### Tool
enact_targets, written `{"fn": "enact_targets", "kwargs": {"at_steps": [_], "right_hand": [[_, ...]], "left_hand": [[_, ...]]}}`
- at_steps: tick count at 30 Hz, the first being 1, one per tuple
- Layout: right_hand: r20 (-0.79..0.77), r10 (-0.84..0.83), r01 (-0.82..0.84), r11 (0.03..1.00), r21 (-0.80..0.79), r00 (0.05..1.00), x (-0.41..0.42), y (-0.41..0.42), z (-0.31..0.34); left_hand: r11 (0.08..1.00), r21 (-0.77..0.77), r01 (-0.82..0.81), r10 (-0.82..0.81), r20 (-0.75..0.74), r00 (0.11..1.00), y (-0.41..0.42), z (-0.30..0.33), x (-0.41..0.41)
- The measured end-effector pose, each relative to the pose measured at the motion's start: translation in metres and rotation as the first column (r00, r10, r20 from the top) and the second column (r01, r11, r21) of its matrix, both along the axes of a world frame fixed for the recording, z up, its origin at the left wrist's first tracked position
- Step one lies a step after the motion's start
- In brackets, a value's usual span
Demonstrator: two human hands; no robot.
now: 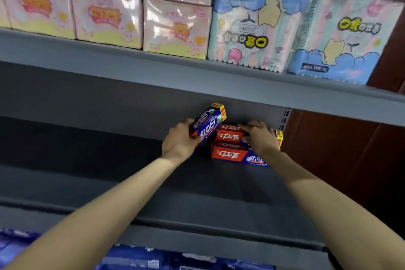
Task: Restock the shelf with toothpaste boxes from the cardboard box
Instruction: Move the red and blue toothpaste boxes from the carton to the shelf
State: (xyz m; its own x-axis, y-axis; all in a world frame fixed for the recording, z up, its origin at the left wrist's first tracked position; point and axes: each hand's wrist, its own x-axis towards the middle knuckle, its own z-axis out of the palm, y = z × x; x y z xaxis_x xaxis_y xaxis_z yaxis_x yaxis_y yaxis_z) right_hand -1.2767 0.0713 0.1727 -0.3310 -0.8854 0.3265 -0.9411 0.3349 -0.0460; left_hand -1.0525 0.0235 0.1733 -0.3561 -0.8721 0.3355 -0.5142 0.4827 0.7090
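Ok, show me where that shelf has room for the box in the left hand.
Bare grey shelf runs wide left of the stacked toothpaste boxes. The right end is crowded: stack, right hand, upright. The left hand holds its toothpaste box tilted beside the stack.

Both bare forearms extend forward and upward, converging toward the centre. The left hand point(178, 138) is seen from its back, fingers curled and thumb closed in a grip, wrist straight. The right hand point(260, 138) lies palm down, fingers reaching leftward and slightly bent.
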Motion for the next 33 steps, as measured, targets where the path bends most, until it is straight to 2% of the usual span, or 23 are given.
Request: {"fn": "enact_targets", "kwargs": {"at_steps": [3, 6, 9, 11, 16, 19, 21, 23, 26, 30, 33], "right_hand": [[0.019, 0.020, -0.020, 1.000, 0.019, 1.000, -0.006, -0.012, -0.009], [0.054, 0.004, -0.003, 1.000, -0.026, 0.999, -0.011, -0.015, -0.017], [-0.064, -0.029, 0.026, 0.999, -0.044, 0.998, -0.013, -0.014, -0.020], [-0.060, -0.014, 0.011, 0.999, -0.039, 0.998, -0.015, -0.014, -0.018], [0.270, 0.089, -0.047, 0.987, -0.156, 0.959, -0.036, -0.005, -0.003], [0.394, 0.099, -0.084, 0.995, -0.053, 0.914, -0.044, 0.002, 0.008], [0.551, 0.107, -0.098, 0.994, -0.045, 0.828, -0.045, 0.005, 0.017], [0.639, 0.146, -0.149, 0.988, -0.049, 0.755, -0.043, 0.008, 0.026], [0.541, 0.051, -0.139, 0.983, 0.122, 0.839, -0.038, 0.011, 0.039], [0.275, 0.127, -0.210, 0.932, 0.295, 0.953, -0.043, 0.015, 0.036], [0.208, 0.174, -0.226, 0.938, 0.263, 0.963, -0.053, 0.013, 0.026]], "left_hand": [[1.000, -0.012, -0.011, 0.011, -0.015, 1.000, -0.002, 0.000, 0.000], [0.999, -0.013, 0.035, -0.036, -0.033, 0.999, -0.005, -0.002, 0.001], [0.992, -0.027, 0.122, -0.123, 0.000, 0.992, -0.007, -0.006, -0.003], [0.986, -0.047, 0.161, -0.158, 0.053, 0.986, -0.007, -0.008, -0.007], [0.978, -0.132, 0.164, -0.125, 0.267, 0.956, -0.004, -0.011, -0.022], [0.963, -0.211, 0.167, -0.064, 0.423, 0.904, -0.007, -0.006, -0.039], [0.945, -0.240, 0.222, -0.081, 0.487, 0.870, -0.009, -0.002, -0.053], [0.926, -0.235, 0.295, -0.139, 0.515, 0.846, -0.012, 0.000, -0.068], [0.922, -0.211, 0.323, -0.181, 0.502, 0.845, -0.017, 0.001, -0.090], [0.925, -0.214, 0.316, -0.192, 0.454, 0.870, -0.025, -0.001, -0.107], [0.919, -0.217, 0.329, -0.216, 0.418, 0.882, -0.025, -0.009, -0.109]]}}
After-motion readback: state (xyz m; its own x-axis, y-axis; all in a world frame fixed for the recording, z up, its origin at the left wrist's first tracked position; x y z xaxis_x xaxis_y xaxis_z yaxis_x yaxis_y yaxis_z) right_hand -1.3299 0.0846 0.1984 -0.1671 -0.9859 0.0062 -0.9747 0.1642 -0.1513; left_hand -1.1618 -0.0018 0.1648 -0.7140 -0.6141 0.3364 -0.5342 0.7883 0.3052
